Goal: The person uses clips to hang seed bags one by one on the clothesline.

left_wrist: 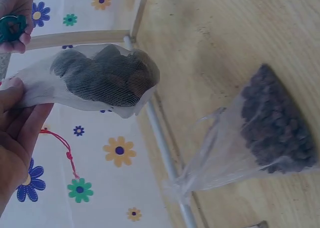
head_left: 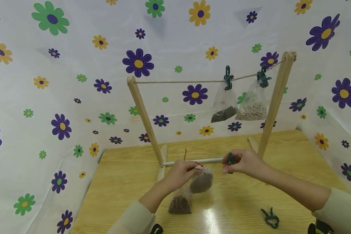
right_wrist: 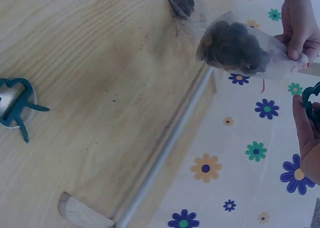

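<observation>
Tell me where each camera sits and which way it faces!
Head: worn on the head, looking forward and down at the rope line; left hand, right hand and forearms show.
Left wrist: worn there, facing the mesh bag; both hands partly show.
Right wrist: worn there, facing tabletop and loose green clip; both hands partly show.
Shared by both wrist views: mesh bag and white rod.

place: screened tabletop booth | flower-print sheeting (head_left: pixel 169 48) on three sides | wooden table (head_left: pixel 237 208)
</observation>
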`<act>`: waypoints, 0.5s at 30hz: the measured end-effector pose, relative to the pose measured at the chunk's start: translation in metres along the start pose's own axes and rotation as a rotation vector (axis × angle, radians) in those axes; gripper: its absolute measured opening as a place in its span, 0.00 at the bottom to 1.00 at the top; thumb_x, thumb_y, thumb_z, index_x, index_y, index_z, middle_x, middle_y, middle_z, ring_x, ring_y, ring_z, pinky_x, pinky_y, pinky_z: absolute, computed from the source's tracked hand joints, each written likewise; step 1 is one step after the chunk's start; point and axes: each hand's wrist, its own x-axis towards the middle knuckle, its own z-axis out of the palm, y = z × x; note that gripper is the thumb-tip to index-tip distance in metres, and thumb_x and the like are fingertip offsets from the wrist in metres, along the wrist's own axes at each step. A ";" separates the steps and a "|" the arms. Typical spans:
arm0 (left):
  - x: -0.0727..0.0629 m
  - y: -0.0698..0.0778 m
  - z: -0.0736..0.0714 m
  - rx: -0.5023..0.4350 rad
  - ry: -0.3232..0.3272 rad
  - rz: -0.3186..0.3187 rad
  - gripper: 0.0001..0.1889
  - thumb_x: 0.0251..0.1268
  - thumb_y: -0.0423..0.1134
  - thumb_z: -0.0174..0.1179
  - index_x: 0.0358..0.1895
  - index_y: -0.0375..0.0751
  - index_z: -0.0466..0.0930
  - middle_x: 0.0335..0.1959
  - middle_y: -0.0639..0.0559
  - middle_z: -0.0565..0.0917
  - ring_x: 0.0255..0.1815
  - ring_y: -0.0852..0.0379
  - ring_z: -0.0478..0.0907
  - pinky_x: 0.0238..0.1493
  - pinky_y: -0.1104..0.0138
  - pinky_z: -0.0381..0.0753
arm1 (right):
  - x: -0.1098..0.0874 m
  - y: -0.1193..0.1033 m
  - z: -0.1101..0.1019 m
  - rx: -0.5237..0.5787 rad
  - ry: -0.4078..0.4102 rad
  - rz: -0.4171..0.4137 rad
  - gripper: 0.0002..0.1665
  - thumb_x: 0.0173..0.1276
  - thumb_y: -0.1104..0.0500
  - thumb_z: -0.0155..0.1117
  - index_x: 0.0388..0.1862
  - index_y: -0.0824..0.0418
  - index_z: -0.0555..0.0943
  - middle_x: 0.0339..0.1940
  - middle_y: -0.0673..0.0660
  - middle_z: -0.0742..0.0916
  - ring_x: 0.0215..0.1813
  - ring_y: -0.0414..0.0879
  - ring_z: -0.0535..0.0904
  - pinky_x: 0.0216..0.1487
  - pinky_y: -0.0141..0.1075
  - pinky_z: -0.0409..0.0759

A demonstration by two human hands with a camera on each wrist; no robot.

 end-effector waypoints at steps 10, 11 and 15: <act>0.015 0.018 -0.024 0.050 0.150 -0.076 0.09 0.66 0.40 0.58 0.39 0.41 0.85 0.26 0.53 0.83 0.20 0.67 0.67 0.22 0.74 0.68 | 0.016 -0.036 -0.008 -0.058 0.002 0.056 0.19 0.57 0.54 0.73 0.39 0.67 0.82 0.29 0.53 0.88 0.33 0.44 0.83 0.35 0.33 0.80; 0.017 0.020 -0.027 0.059 0.164 -0.078 0.08 0.67 0.40 0.58 0.39 0.41 0.85 0.25 0.53 0.83 0.19 0.67 0.66 0.21 0.74 0.67 | 0.018 -0.040 -0.008 -0.061 -0.003 0.050 0.18 0.56 0.54 0.73 0.39 0.67 0.83 0.30 0.53 0.88 0.33 0.44 0.84 0.35 0.33 0.80; 0.027 0.030 -0.038 0.110 0.205 -0.035 0.08 0.67 0.39 0.58 0.40 0.40 0.85 0.24 0.52 0.82 0.17 0.66 0.63 0.20 0.73 0.65 | 0.024 -0.055 -0.011 -0.147 0.004 -0.030 0.16 0.56 0.53 0.73 0.37 0.64 0.83 0.31 0.52 0.88 0.33 0.40 0.84 0.35 0.32 0.80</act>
